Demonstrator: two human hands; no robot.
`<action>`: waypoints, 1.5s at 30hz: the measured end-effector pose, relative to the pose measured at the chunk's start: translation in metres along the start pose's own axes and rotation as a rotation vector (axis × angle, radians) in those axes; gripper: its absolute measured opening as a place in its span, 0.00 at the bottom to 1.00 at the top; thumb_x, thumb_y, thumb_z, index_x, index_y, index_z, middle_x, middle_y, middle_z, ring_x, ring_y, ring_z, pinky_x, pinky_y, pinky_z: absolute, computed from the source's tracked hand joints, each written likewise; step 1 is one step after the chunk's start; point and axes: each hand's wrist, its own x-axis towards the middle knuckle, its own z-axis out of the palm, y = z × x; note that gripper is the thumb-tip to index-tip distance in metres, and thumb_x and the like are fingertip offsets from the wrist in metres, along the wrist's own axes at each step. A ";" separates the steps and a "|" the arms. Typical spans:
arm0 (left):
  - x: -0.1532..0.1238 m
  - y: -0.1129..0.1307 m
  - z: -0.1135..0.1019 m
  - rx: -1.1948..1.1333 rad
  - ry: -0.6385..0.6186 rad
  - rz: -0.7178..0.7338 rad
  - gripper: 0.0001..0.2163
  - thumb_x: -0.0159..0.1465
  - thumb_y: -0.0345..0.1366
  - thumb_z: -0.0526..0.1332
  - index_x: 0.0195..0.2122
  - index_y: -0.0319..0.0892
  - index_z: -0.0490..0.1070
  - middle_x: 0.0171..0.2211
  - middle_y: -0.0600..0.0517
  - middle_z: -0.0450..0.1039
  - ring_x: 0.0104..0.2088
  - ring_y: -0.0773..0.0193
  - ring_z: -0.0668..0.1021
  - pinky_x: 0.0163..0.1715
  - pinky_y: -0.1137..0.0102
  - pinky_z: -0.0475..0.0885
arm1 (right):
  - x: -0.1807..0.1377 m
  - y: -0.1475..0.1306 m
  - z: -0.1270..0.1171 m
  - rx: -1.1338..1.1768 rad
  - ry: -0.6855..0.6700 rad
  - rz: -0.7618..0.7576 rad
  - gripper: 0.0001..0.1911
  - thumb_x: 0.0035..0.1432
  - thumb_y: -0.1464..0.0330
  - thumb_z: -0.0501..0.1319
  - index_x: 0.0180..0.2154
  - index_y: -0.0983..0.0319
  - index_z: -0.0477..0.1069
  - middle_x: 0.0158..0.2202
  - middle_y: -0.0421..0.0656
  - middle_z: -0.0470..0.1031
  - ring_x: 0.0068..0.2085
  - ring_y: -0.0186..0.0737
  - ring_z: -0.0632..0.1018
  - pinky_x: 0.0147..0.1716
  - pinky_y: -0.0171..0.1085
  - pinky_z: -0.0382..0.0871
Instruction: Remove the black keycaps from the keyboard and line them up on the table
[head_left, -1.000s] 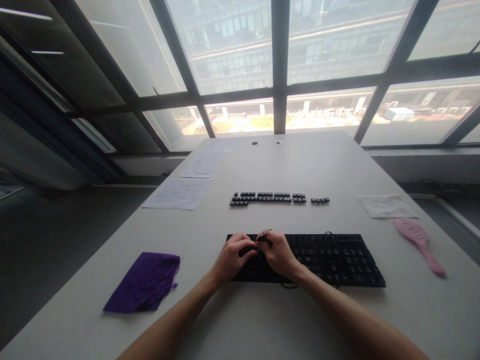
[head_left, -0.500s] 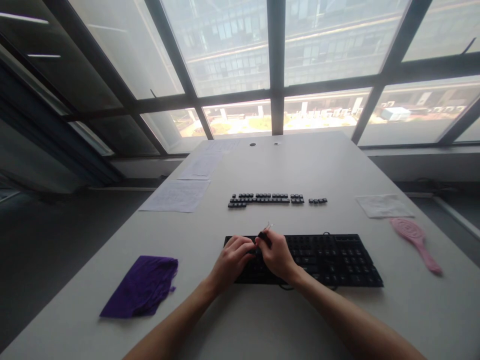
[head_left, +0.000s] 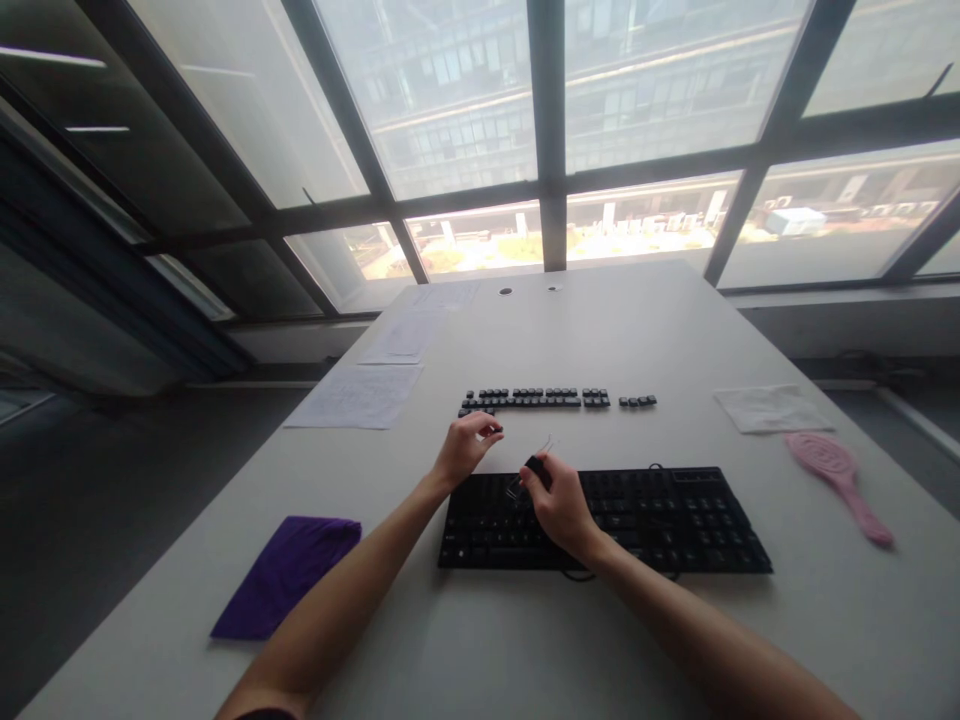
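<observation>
A black keyboard [head_left: 675, 530] lies across the desk before me, with keys gone from its upper rows. My right hand [head_left: 559, 505] is above its middle, closed around a keycap puller [head_left: 536, 466] with a black grip and thin wire loops. Past the keyboard's left back corner, my left hand [head_left: 465, 448] pinches a small black keycap [head_left: 496, 430] between thumb and fingers. Just beyond it lie rows of removed keycaps [head_left: 540, 402], with a short separate group [head_left: 637, 401] at their right end.
A purple cloth [head_left: 292, 570] lies left of my left forearm. Papers [head_left: 352, 397] rest along the desk's left edge. To the right are a white sheet or packet [head_left: 772, 409] and a pink hairbrush [head_left: 840, 480]. Tall windows stand behind the desk [head_left: 600, 330].
My left hand has left the keyboard and moved forward toward the keycap rows, carrying a keycap. My right hand has shifted slightly right, still holding the puller.
</observation>
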 end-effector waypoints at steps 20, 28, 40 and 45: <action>0.030 -0.042 0.016 0.292 0.030 0.031 0.03 0.58 0.33 0.71 0.33 0.44 0.80 0.44 0.48 0.74 0.47 0.54 0.69 0.51 0.57 0.68 | 0.000 0.002 -0.002 0.011 -0.035 0.011 0.09 0.64 0.65 0.59 0.32 0.62 0.70 0.27 0.41 0.75 0.30 0.38 0.74 0.32 0.35 0.66; 0.029 -0.025 0.001 0.253 0.117 -0.007 0.04 0.59 0.33 0.70 0.35 0.43 0.78 0.43 0.48 0.74 0.47 0.55 0.71 0.52 0.57 0.68 | 0.004 0.001 -0.003 0.159 0.022 0.065 0.10 0.63 0.63 0.60 0.31 0.62 0.70 0.27 0.42 0.75 0.29 0.38 0.74 0.30 0.35 0.67; -0.064 0.074 0.013 -0.029 -0.086 -0.124 0.05 0.65 0.30 0.59 0.37 0.44 0.75 0.37 0.50 0.75 0.41 0.60 0.76 0.45 0.64 0.71 | 0.001 -0.005 -0.011 -0.124 -0.113 -0.104 0.09 0.62 0.70 0.58 0.28 0.62 0.68 0.25 0.39 0.71 0.27 0.36 0.69 0.30 0.34 0.61; -0.071 0.073 0.011 -0.061 -0.026 -0.164 0.07 0.67 0.31 0.56 0.37 0.44 0.74 0.37 0.50 0.75 0.40 0.60 0.76 0.43 0.65 0.71 | 0.002 -0.003 -0.010 -0.136 -0.149 -0.090 0.08 0.61 0.71 0.59 0.28 0.62 0.68 0.24 0.38 0.71 0.27 0.36 0.68 0.30 0.34 0.60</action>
